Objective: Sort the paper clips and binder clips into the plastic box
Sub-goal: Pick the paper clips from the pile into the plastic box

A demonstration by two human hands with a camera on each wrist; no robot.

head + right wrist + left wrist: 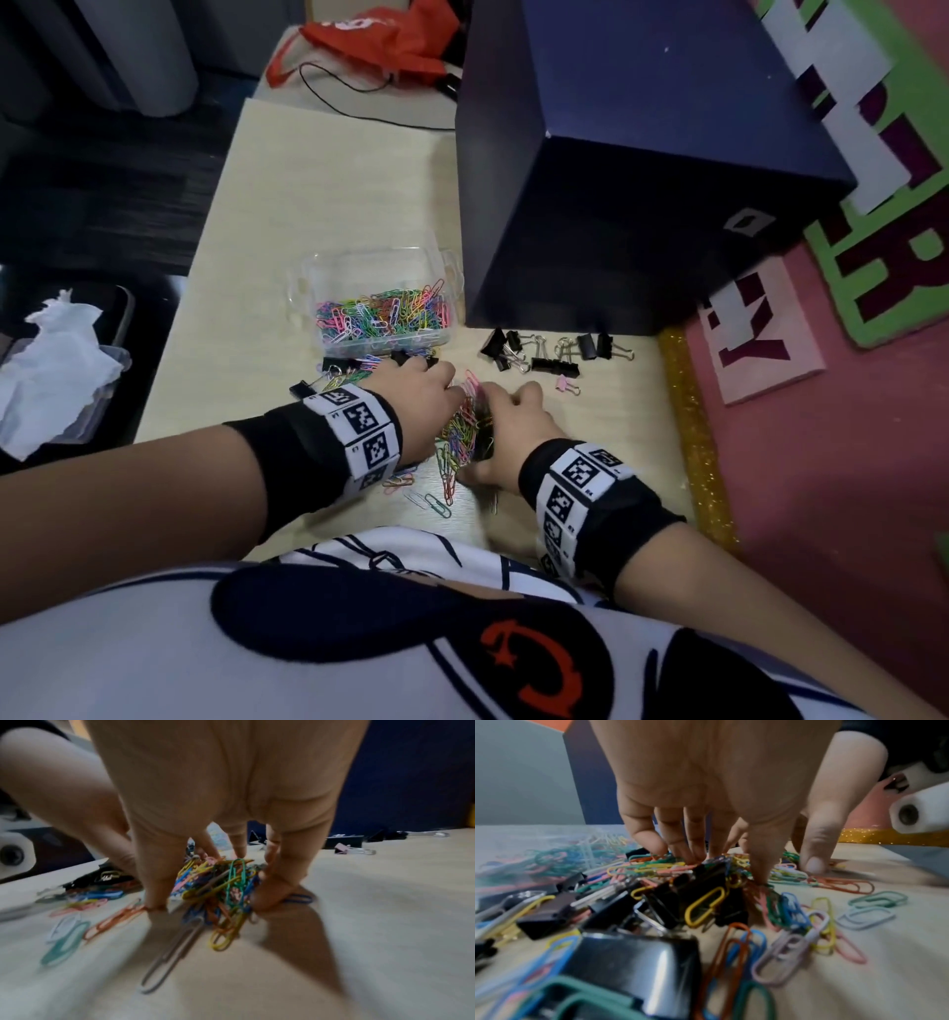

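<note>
A clear plastic box [380, 303] holds many coloured paper clips. In front of it, a loose pile of coloured paper clips [464, 431] lies between my two hands. My left hand [426, 395] presses straight fingers [693, 845] down onto the pile's left side, where black binder clips [670, 898] are mixed in. My right hand [508, 426] closes thumb and fingers [272, 894] round a bunch of paper clips [221, 888] on the table. A group of black binder clips [544, 352] and one pink binder clip [565, 384] lie to the right of the box.
A large dark blue box [616, 169] stands just behind the binder clips. A gold glitter strip [693, 437] runs along the table's right edge. A few single paper clips [431, 503] lie near my body. An orange bag [375, 36] sits at the far end.
</note>
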